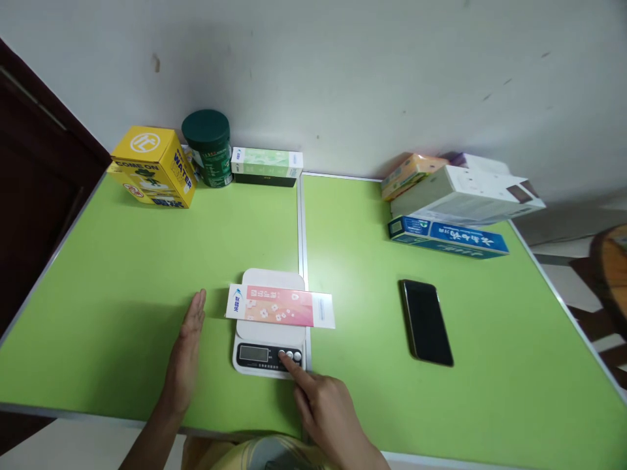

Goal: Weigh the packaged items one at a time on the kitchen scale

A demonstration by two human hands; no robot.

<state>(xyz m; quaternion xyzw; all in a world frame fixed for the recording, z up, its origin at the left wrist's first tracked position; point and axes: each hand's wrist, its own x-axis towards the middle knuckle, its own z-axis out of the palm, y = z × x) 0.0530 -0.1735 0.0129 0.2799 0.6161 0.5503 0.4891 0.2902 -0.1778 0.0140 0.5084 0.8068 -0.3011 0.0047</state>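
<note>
A white kitchen scale [270, 333] with a grey display and round buttons stands near the front of the green table. Across its platform lies a pink and white toothpaste box [279, 305], jutting past both sides. My right hand [329, 408] holds nothing; its index finger is stretched out and touches the leftmost button, while the other fingers are partly curled. To the left of the scale, my left hand [185, 352] is held edge-on with straight fingers, open and apart from the scale.
A black phone [427, 322] lies to the right. Behind it are a blue toothpaste box [448, 236], a white box [470, 192] and an orange box [411, 175]. Back left stand a yellow box [154, 166], a green tub [209, 149] and a light green box [267, 160] on a dark one.
</note>
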